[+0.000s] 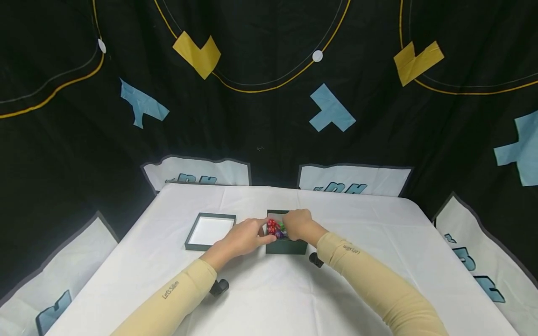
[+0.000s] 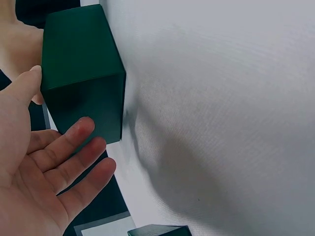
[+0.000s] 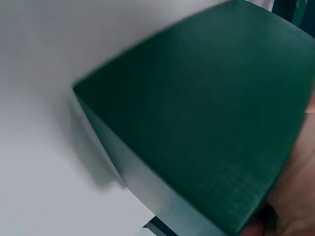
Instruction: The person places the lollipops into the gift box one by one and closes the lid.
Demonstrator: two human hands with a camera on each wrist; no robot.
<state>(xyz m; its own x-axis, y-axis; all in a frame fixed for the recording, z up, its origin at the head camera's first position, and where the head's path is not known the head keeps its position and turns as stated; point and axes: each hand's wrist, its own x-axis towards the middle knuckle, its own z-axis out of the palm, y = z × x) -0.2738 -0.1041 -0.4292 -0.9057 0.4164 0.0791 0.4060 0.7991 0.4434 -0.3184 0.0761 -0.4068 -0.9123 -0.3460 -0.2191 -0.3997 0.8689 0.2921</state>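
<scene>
A dark green box (image 1: 286, 248) stands on the white table with its top off. Shiny red, green and purple wrapped candies (image 1: 273, 227) show inside it. My left hand (image 1: 244, 237) is at the box's left side, its thumb at the rim. In the left wrist view, the other fingers (image 2: 74, 172) spread loosely beside the box wall. My right hand (image 1: 300, 224) reaches over the right rim and down into the box. Its fingertips are hidden by the box and the hand itself, so I cannot tell whether they hold a candy.
Left of the box lies its lid (image 1: 192, 247), white inside with a dark green rim, turned upward. The white-covered table (image 1: 269, 298) stretches in front of and around both. Behind the table hangs a black curtain (image 1: 252, 130) with yellow and blue tape pieces.
</scene>
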